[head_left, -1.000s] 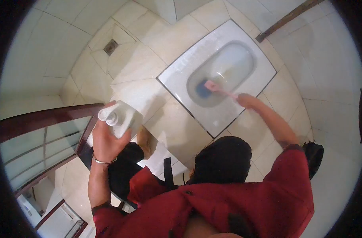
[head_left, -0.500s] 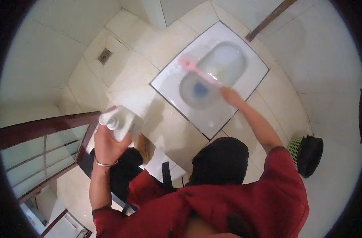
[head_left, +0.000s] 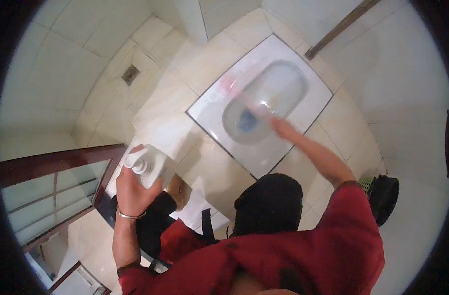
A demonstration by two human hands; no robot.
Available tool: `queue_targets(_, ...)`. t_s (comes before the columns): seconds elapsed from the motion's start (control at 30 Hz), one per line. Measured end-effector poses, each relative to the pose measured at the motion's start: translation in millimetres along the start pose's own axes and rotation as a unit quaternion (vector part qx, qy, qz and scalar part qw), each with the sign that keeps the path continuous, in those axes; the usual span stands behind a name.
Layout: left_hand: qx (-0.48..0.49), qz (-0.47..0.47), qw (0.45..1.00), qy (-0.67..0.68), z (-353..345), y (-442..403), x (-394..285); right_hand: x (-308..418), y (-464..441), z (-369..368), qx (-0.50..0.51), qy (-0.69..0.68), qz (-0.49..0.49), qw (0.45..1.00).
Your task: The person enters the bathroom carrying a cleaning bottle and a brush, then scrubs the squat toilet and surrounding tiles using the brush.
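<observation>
My left hand (head_left: 136,191) is wrapped round a white pump bottle (head_left: 154,168), held upright with its pump head towards me. My right hand (head_left: 282,129) grips the handle of a pink toilet brush (head_left: 228,84), smeared by motion. The brush reaches across the white squat toilet (head_left: 269,156), its head over the left part of the wet rim. Blue liquid (head_left: 246,121) lies in the toilet's drain hole. The far part of the bowl looks wet and shiny.
A floor drain (head_left: 130,74) sits at the upper left. Beside my right elbow stand a green basket (head_left: 366,184) and a black bin-like object (head_left: 384,200). A brown-framed glass door (head_left: 62,162) is on the left. A brown pole (head_left: 340,30) leans at the upper right.
The pink brush stays over the left rim and is more blurred now. The toilet and the bottle sit slightly lower in view. Both hands keep their hold.
</observation>
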State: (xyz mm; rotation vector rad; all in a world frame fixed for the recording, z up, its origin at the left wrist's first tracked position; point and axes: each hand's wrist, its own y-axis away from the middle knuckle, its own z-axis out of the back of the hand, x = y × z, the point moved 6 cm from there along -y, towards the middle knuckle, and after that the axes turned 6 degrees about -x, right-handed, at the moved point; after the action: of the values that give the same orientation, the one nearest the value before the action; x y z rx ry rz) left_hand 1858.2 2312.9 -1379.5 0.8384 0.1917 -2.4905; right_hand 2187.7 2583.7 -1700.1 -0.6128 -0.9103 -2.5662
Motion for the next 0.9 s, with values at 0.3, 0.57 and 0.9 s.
queue_targets(0.3, 0.056, -0.013, 0.998, 0.031, -24.4, -30.3, 31.7, 10.5, -17.0, -5.8, -0.158, 0.084, 0.167, 0.97)
queue_targets(0.57, 0.023, 0.014, 0.999, 0.026, -134.2, -55.3, 129.1, 17.8, 13.7, 19.1, -0.058, -0.086, -0.045, 0.994)
queue_targets(0.9, 0.009, 0.015, 0.996, 0.084, -192.9, -32.8, 177.5, 48.5, 46.9, -59.5, -0.152, -0.023, 0.159, 0.975)
